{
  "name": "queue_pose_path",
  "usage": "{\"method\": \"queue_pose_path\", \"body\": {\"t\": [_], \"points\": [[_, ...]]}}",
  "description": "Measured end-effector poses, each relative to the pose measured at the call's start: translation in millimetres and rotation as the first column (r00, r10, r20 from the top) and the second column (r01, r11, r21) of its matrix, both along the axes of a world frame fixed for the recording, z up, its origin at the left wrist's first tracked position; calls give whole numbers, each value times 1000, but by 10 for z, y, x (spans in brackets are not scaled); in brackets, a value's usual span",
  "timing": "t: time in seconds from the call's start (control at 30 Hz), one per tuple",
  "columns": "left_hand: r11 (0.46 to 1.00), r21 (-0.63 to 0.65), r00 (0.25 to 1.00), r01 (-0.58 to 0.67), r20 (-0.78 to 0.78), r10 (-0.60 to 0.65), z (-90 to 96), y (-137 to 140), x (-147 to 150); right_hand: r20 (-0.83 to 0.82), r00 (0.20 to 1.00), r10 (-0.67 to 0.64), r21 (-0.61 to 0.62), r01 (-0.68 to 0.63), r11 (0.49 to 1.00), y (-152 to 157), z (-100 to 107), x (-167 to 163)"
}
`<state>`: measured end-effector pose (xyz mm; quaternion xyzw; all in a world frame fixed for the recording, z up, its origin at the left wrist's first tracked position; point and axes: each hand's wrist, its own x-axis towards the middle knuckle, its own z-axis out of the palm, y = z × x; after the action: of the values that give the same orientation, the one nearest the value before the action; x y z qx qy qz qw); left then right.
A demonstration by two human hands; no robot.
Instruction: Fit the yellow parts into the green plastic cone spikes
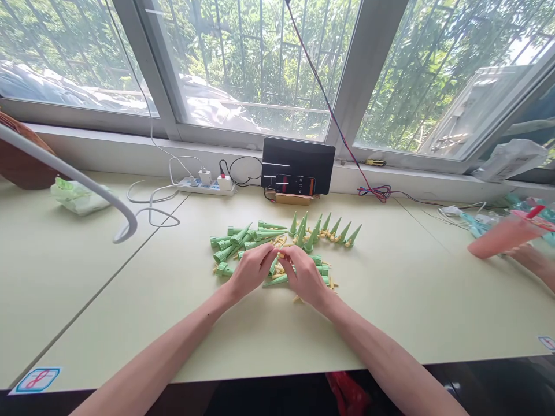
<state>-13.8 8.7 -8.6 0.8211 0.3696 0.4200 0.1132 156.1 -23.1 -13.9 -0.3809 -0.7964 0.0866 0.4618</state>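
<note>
My left hand (254,267) and my right hand (304,274) meet fingertip to fingertip over a pile on the table. Both are closed in a pinch. A small yellow plastic piece (281,255) shows at the right fingertips; what the left fingers grip is mostly hidden. Ribbed green plastic spikes (225,253) lie around my left hand, and more lie beneath the right. Between and behind the hands are loose yellow pieces (281,240). Beyond them, several green spikes (310,241) stand point up in a curved row, some with yellow pieces at their bases.
At the back, a dark tablet (299,159) and a phone (295,185) lean on a stand. A power strip (207,185) with cables lies left of them. A white curved rod (108,196) crosses the left side. Another person's hand (526,254) holds a pink drink cup (498,234) at right.
</note>
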Motion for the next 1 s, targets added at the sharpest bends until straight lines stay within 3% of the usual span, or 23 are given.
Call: {"method": "queue_pose_path", "body": {"t": [0.47,0.67,1.0], "points": [[991,-46,992,-127,4,128,23,36,-10,-89,975,-202,-25,201,979,103,-32,116],[990,-81,990,-114,-87,107,-6,13,6,-84,980,-182,-42,179,983,91,-36,99],[996,-29,989,-80,-123,76,22,6,1,-61,979,-197,-16,196,980,84,-26,95]]}}
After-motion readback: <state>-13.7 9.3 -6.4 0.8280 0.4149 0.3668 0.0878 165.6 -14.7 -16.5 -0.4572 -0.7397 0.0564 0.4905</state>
